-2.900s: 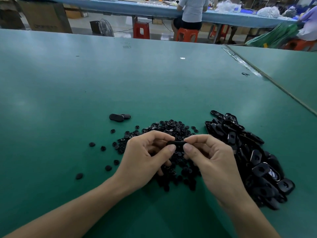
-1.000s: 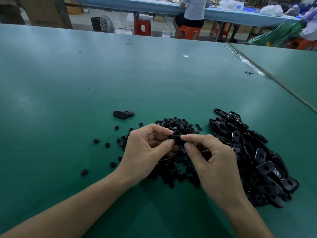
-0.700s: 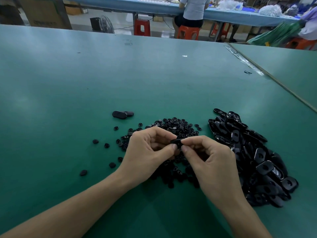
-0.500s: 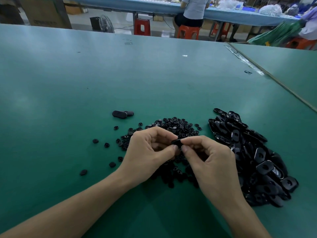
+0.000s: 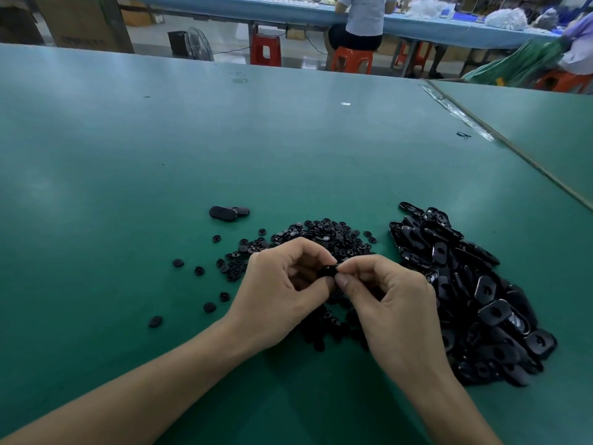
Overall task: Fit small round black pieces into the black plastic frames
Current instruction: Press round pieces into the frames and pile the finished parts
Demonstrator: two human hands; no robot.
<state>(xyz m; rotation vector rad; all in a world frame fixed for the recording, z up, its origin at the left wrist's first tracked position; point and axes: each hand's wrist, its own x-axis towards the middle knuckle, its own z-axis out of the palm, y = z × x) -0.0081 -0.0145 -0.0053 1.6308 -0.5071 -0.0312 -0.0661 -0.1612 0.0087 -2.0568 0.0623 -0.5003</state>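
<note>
Both hands are clamped on one item: left hand (image 5: 279,293) & right hand (image 5: 391,303) meet thumb to fingertip, pinching a small black part (image 5: 328,272) just above the heap. Fingers hide most of it, so can't tell if a round piece is seated in a frame yet. Green table (image 5: 224,149) is wide & looks slick, so anything that pops out prob. skitters far. Pile of frames (image 5: 475,297) lies just beside the right wrist; a careless wrist sweep could knock some off. Heap of round pieces (image 5: 324,236) sits directly under the hands, so a dropped one vanishes among lookalikes. Two oblong black parts (image 5: 224,212), maybe finished, lie apart to the left. Stray pieces, e.g. one (image 5: 155,321), lie scattered nearby. Main risk: off-centre thumb pressure tilts the piece & it jams or squirts free.
</note>
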